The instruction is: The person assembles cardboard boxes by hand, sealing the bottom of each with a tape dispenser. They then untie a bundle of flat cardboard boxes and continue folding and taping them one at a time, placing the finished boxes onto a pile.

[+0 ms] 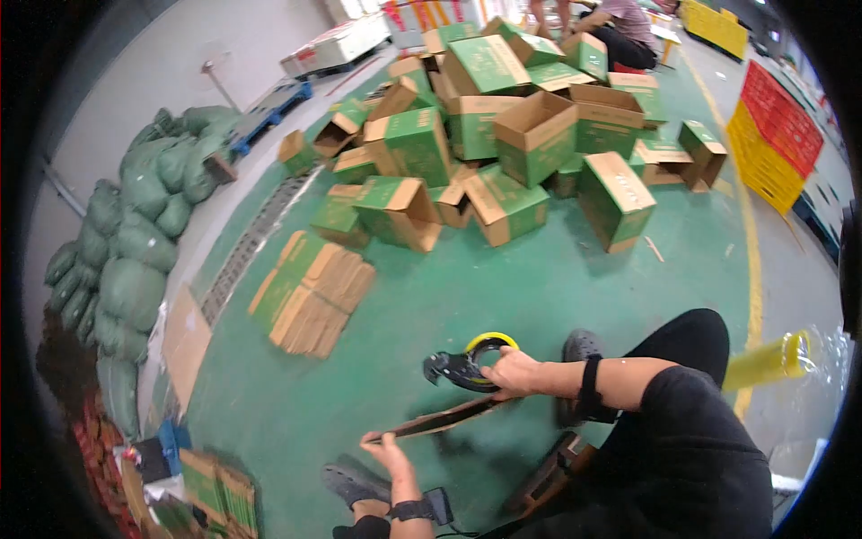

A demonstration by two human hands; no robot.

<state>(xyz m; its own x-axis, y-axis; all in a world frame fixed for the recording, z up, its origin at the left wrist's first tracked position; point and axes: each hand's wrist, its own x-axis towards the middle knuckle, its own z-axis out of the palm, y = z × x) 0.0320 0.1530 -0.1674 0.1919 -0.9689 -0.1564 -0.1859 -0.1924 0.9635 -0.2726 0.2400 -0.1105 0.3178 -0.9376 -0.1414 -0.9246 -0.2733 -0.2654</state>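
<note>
My left hand (pixel 392 456) pinches the near-left end of a cardboard carton (pixel 444 419), seen almost edge-on as a long narrow strip with a dark gap between its edges. In my right hand (pixel 518 371) is a black tape dispenser (pixel 453 368) with a yellow-rimmed roll. Its head points left, above the carton and apart from it. The lower fingers of that hand are close to the carton's right end; whether they grip it too is hard to tell. Below the right hand, near my legs, a brown box (pixel 549 472) stands on the floor.
A large heap of green-and-brown cartons (pixel 413 148) lies ahead. Nearer is a stack of flattened cartons (pixel 312 305). Green sacks (pixel 135 287) line the left wall, more flat cartons (pixel 220 492) lie lower left. Red and yellow crates (pixel 777 135) stand right; another person (pixel 620 27) sits behind the heap.
</note>
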